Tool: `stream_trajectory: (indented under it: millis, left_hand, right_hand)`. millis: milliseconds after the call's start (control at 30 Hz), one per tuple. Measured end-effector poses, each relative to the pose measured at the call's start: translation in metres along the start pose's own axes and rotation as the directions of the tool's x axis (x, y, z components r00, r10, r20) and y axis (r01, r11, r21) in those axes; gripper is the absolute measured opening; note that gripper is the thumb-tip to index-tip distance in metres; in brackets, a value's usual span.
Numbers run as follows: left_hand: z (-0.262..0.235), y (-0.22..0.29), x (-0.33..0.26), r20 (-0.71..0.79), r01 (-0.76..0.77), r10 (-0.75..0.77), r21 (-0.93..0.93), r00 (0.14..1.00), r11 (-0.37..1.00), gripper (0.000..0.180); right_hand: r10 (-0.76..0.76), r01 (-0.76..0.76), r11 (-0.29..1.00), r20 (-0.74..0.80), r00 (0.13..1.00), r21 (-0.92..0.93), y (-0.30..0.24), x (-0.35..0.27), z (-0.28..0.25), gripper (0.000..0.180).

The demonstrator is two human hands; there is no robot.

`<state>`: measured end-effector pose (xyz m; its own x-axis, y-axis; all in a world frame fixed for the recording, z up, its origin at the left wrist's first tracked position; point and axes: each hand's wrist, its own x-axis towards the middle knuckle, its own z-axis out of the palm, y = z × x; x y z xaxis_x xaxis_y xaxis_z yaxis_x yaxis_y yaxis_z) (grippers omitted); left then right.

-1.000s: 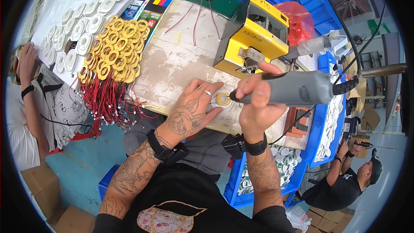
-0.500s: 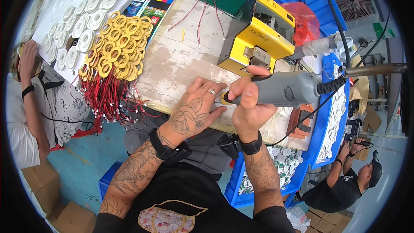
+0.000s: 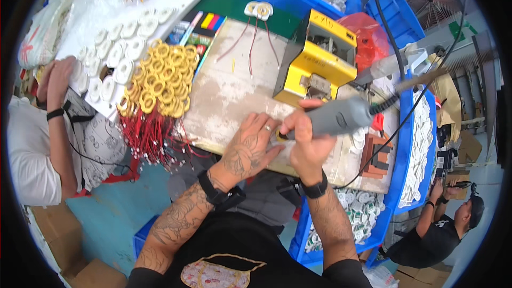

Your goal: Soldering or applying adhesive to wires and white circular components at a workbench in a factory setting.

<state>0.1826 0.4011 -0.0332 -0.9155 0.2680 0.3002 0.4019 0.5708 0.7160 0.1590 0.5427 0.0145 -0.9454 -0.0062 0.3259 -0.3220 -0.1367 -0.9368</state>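
Observation:
My right hand (image 3: 309, 146) is wrapped round a grey electric screwdriver (image 3: 337, 117), whose black tip end points left and down at a small round white part with a yellow ring (image 3: 277, 136). That part lies on the worn board (image 3: 213, 104) and is largely covered by fingers. Thumb and fingertips of my left hand (image 3: 246, 152) hold it from either side. Whether the bit touches it cannot be made out. Beyond my hands stands a yellow metal machine (image 3: 295, 77). At the board's far edge sit several white round pieces (image 3: 260, 8) with dark red wires trailing toward me.
Left lie heaped yellow rings (image 3: 160, 77) with red wires (image 3: 146, 138) and rows of white rings (image 3: 125, 48). Blue bins (image 3: 399, 202) of white parts border the right. A reddish-brown block (image 3: 372, 164) sits near the board's right edge. A cable (image 3: 397, 137) crosses there. Co-workers (image 3: 34, 152) sit nearby.
The view has shifted, so most of the scene sits a little lower. The screwdriver's rear end is tilted up more and blurred. Both hands keep their hold at the round part.

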Motion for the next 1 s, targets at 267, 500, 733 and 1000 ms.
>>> stream_trajectory:
  millis: [267, 500, 733, 1000]
  left_hand:
    - [-0.061, -0.044, 0.097, -0.342, 0.301, -0.298, -0.046, 0.891, 0.953, 0.053]
    - [-0.069, -0.133, 0.238, -0.577, 0.521, -0.287, 0.293, 0.765, 0.802, 0.075]
    - [-0.053, 0.0, 0.167, -0.495, -0.057, -0.066, -0.23, 0.866, 0.972, 0.03]
    - [-0.143, 0.201, 0.002, -0.797, -0.807, -0.275, -0.58, 0.537, 0.106, 0.02]
  right_hand:
    - [-0.25, 0.267, 0.964, -0.283, 0.926, 0.022, -0.079, -0.044, -0.035, 0.071]
    - [-0.12, 0.115, 0.993, -0.203, 0.972, -0.038, -0.071, -0.07, -0.05, 0.072]
    - [-0.214, 0.127, 0.956, -0.334, 0.918, -0.265, -0.064, -0.055, -0.067, 0.081]
    - [-0.274, 0.189, 0.935, -0.271, 0.923, -0.302, -0.056, -0.028, -0.044, 0.085]
